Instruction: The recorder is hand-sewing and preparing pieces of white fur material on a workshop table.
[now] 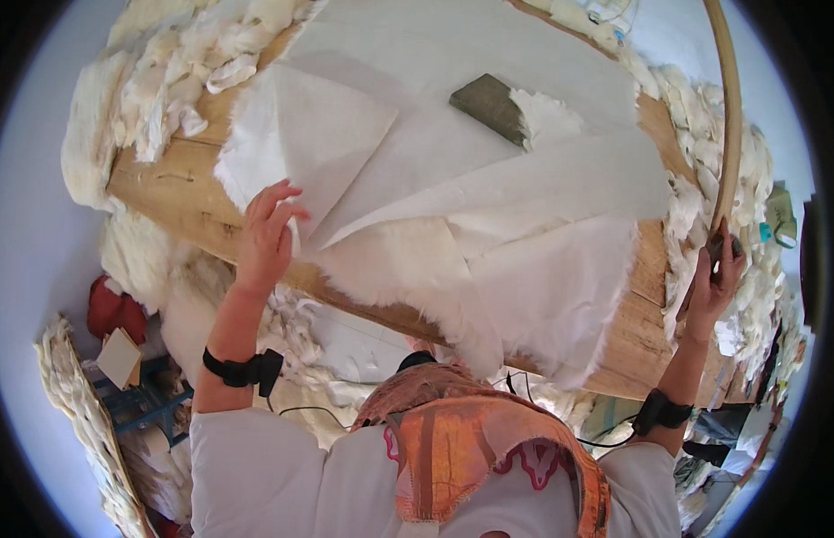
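My left hand is raised by the near left edge of a large white sheet with fluffy, furry edges. Its fingers are apart and bent, with nothing seen in them. Far to the right, my right hand is closed round the lower end of a long wooden pole, which looks curved and rises past the top of the picture. Something dark and rounded shows at that grip; its kind is unclear. The sheet lies folded and creased over a wooden table. A dark greenish block rests on it, beside a small white fluffy piece.
Planks of the wooden table show around the sheet. Fluffy white fleece-like bundles line the left side, with more fleece on the right. A red item and a blue frame stand at lower left.
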